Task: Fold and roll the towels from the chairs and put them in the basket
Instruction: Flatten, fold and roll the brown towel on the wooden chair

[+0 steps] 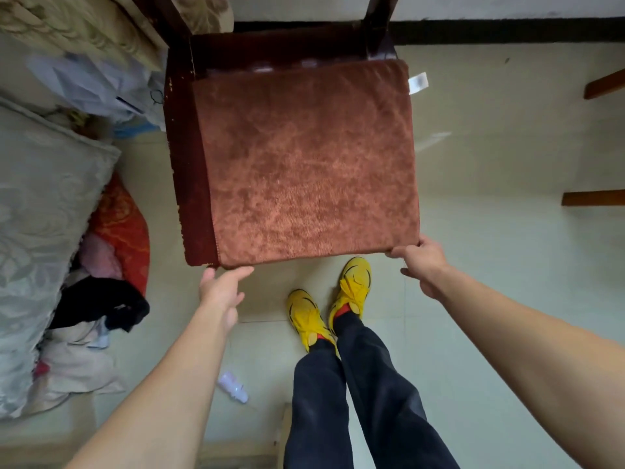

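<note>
A rust-brown towel (304, 164) lies folded flat over the seat of a dark wooden chair (189, 157), with a white label (418, 82) sticking out at its far right corner. My left hand (221, 292) is at the towel's near left corner, its index finger and thumb touching the edge, fingers loosely curled. My right hand (422, 262) pinches the near right corner. No basket is in view.
A bed with patterned covers (40, 204) and a heap of clothes (101, 299) fill the left side. A small plastic bottle (233, 387) lies on the tiled floor by my feet in yellow shoes (351, 286). Wooden furniture legs (595, 198) jut in at the right.
</note>
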{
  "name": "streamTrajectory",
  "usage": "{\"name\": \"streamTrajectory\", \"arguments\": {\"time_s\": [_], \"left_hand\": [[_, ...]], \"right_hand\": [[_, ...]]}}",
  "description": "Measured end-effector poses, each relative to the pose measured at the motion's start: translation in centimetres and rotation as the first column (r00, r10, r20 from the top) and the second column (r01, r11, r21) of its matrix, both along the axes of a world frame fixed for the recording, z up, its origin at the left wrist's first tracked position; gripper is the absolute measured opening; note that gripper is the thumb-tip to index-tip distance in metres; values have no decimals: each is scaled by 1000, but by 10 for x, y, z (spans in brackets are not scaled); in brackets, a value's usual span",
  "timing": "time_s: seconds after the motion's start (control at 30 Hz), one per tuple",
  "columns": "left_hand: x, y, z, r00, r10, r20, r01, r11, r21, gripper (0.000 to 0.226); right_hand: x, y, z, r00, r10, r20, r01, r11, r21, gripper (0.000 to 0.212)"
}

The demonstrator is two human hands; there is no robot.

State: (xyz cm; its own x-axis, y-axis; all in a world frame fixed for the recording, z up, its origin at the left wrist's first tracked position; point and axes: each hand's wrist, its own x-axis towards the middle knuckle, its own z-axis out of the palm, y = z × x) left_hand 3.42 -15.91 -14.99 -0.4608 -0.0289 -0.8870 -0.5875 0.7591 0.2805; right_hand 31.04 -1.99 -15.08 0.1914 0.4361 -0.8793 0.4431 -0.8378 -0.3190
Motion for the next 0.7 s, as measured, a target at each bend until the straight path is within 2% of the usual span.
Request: {"name": "streamTrajectory", "arguments": {"time_s": [0.1, 0.23, 0.33, 0.37, 0.43, 0.5, 0.7], "left_hand": [[-5, 6, -15, 994, -73, 85, 71, 997, 30, 51], [6, -9, -18, 990, -112, 86, 113, 994, -2, 57], [3, -33, -6, 981, -37, 192, 30, 999, 39, 77], [1, -40, 0, 971, 7, 238, -22, 998, 62, 75], [1, -52, 19, 955, 69, 288, -101, 990, 95, 51], [2, -63, 37, 955, 122, 272, -157, 982, 109, 33], [-3, -36, 93, 981, 189, -46, -180, 971, 160, 27]], "right_hand": [[5, -8, -5, 1000, 25, 0, -25, 1000, 3, 19], [22, -27, 2, 999, -29, -25, 29, 999, -15, 23], [36, -38, 18, 987, -118, -111, 110, 991, -72, 25], [39, -39, 24, 980, -147, -134, 137, 987, -83, 25], [43, -42, 41, 965, -209, -156, 197, 976, -90, 26], [42, -45, 58, 949, -281, -143, 273, 959, -72, 23], [20, -31, 105, 885, -436, -160, 454, 885, 98, 22]]}}
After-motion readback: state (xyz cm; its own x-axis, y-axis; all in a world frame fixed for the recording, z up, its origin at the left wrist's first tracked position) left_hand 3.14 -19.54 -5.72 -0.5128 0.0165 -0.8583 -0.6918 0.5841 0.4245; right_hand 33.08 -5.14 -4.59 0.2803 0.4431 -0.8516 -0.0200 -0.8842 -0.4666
